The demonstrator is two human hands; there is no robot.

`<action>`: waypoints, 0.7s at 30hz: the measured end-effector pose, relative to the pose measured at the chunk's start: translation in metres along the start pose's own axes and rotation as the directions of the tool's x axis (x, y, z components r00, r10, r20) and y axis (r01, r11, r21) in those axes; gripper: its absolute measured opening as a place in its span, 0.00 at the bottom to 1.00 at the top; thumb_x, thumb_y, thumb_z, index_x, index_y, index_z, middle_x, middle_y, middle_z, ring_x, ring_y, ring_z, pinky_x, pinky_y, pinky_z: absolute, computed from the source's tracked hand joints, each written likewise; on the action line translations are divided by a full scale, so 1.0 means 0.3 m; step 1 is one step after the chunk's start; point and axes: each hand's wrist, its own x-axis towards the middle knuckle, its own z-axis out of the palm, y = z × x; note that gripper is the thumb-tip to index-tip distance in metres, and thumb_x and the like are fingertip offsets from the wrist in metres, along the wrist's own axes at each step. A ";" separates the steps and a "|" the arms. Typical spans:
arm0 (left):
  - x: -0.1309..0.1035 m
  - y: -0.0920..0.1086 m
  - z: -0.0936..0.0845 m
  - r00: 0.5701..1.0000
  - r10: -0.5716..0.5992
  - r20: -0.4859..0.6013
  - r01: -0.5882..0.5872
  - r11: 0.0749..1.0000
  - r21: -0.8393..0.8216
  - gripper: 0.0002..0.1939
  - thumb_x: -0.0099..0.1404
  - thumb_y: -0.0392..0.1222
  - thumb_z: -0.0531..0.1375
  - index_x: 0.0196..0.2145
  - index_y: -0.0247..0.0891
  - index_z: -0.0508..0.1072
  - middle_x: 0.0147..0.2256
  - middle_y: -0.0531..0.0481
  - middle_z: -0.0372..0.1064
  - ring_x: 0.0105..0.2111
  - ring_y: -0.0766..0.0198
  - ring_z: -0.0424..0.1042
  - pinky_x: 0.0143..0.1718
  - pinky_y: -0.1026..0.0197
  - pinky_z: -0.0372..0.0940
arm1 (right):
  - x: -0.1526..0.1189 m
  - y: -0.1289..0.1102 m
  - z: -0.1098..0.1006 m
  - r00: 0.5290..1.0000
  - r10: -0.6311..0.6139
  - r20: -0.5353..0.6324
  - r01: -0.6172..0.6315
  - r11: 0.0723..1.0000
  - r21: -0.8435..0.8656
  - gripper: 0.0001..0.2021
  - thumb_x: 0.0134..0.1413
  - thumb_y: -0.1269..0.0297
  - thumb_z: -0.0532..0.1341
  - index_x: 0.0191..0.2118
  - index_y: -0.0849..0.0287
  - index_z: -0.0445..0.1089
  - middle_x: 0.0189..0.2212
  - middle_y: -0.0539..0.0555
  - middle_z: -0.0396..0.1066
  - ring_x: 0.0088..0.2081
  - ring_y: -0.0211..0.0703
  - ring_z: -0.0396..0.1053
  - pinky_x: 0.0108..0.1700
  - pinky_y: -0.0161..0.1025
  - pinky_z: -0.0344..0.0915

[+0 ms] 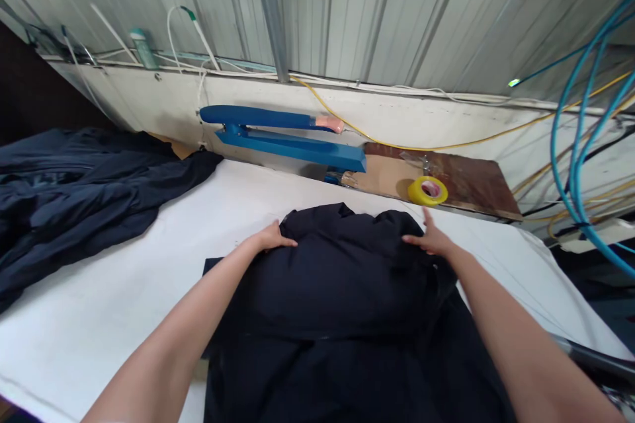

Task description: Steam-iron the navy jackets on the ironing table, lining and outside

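Note:
A dark navy garment (342,291) lies bunched on the white table, its near part running down out of the bottom of the view. At the garment's upper left edge is my left hand (275,236), its thumb over the cloth and its other fingers mostly hidden behind the edge. My right hand (432,238) is at the upper right edge, thumb on the cloth and index finger stretched away from it, just below a roll of yellow tape (427,191).
More dark garments (89,192) are heaped on the table (183,225) at the left. A blue sleeve board (292,139) stands by the wall, beside a brown board (471,178) under the tape. Blue hoses (575,139) hang at the right.

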 end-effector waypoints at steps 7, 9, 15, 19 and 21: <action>-0.033 -0.026 -0.033 0.980 0.104 -0.169 -0.067 0.975 0.213 0.16 0.51 0.39 0.57 0.40 0.37 0.71 0.39 0.46 0.71 0.42 0.55 0.68 0.43 0.58 0.61 | 0.017 -0.195 0.131 0.978 -0.087 0.189 0.154 0.912 -0.380 0.23 0.41 0.68 0.58 0.48 0.54 0.63 0.37 0.58 0.68 0.38 0.51 0.67 0.38 0.43 0.61; -0.057 -0.035 -0.088 0.785 0.086 -0.614 0.011 0.988 0.153 0.17 0.58 0.40 0.51 0.45 0.37 0.67 0.41 0.44 0.69 0.44 0.55 0.66 0.45 0.55 0.60 | 0.036 -0.195 0.071 0.986 -0.107 -0.129 0.062 0.947 -0.315 0.22 0.47 0.67 0.54 0.51 0.57 0.59 0.38 0.60 0.67 0.40 0.52 0.65 0.39 0.45 0.60; -0.102 -0.014 -0.066 0.450 0.100 -0.888 0.020 0.992 0.122 0.34 0.60 0.43 0.50 0.59 0.27 0.42 0.58 0.30 0.41 0.58 0.46 0.42 0.53 0.42 0.49 | 0.065 -0.177 0.014 0.808 -0.360 -0.467 0.336 0.932 -0.137 0.37 0.46 0.60 0.56 0.61 0.57 0.39 0.52 0.60 0.54 0.51 0.49 0.57 0.49 0.44 0.56; -0.177 -0.076 0.089 0.731 0.358 -0.581 -0.026 0.865 0.500 0.23 0.62 0.49 0.47 0.56 0.52 0.54 0.60 0.49 0.41 0.59 0.43 0.34 0.50 0.28 0.32 | -0.010 -0.092 0.133 0.912 -0.259 -0.319 0.194 0.956 -0.222 0.33 0.49 0.56 0.54 0.60 0.58 0.45 0.49 0.62 0.57 0.52 0.53 0.55 0.50 0.48 0.55; -0.210 -0.146 0.165 0.814 0.375 -0.444 -0.052 0.808 0.587 0.22 0.62 0.52 0.45 0.55 0.58 0.53 0.60 0.54 0.42 0.59 0.44 0.35 0.48 0.26 0.29 | -0.082 -0.023 0.212 0.900 -0.178 -0.398 0.068 0.959 -0.275 0.31 0.52 0.52 0.49 0.60 0.59 0.45 0.51 0.65 0.56 0.52 0.57 0.54 0.49 0.52 0.55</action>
